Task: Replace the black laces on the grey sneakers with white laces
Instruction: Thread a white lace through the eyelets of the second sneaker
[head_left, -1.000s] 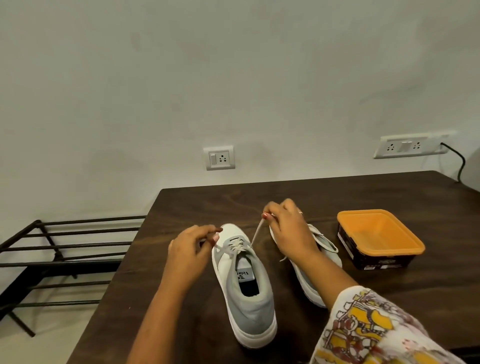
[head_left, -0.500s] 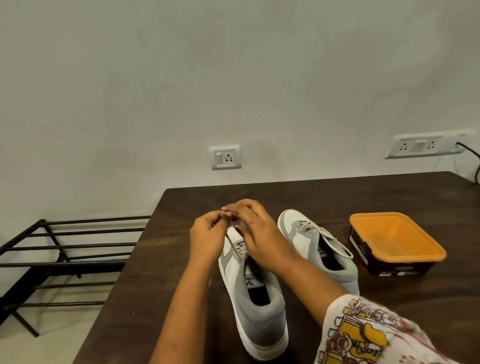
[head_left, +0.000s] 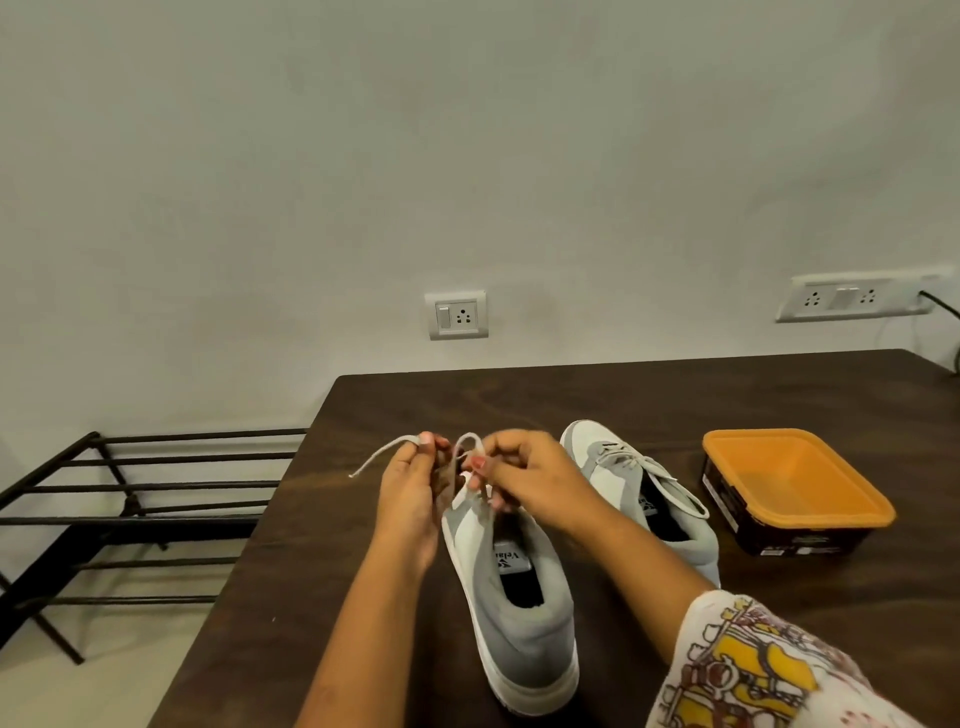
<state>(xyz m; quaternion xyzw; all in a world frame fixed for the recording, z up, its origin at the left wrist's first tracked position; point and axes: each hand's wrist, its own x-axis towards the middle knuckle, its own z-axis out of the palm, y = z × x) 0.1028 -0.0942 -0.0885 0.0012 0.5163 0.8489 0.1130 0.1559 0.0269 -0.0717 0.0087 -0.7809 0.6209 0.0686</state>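
Left hand (head_left: 415, 483): fingers curled, pinching a white cord shoelace (head_left: 382, 456) whose loose end trails toward the table's left edge.
Right hand (head_left: 524, 478): pinching a loop of the same lace above the toe of a grey-and-white sneaker (head_left: 519, 618), which stands heel toward the front edge.
Second matching sneaker (head_left: 597, 452): just beside it on the right, laced white.
Orange-topped dark rectangular plastic tub (head_left: 795, 483): toward the right edge.
Dark brown wooden table (head_left: 623, 395): back edge against an off-white wall (head_left: 467, 156) with two white socket plates (head_left: 457, 315).
Black metal bar rack (head_left: 130, 493): on the floor, left.

Loop of white lace (head_left: 469, 436) now between left hand (head_left: 413, 486) and right hand (head_left: 527, 480), its free end (head_left: 375, 455) out leftward.
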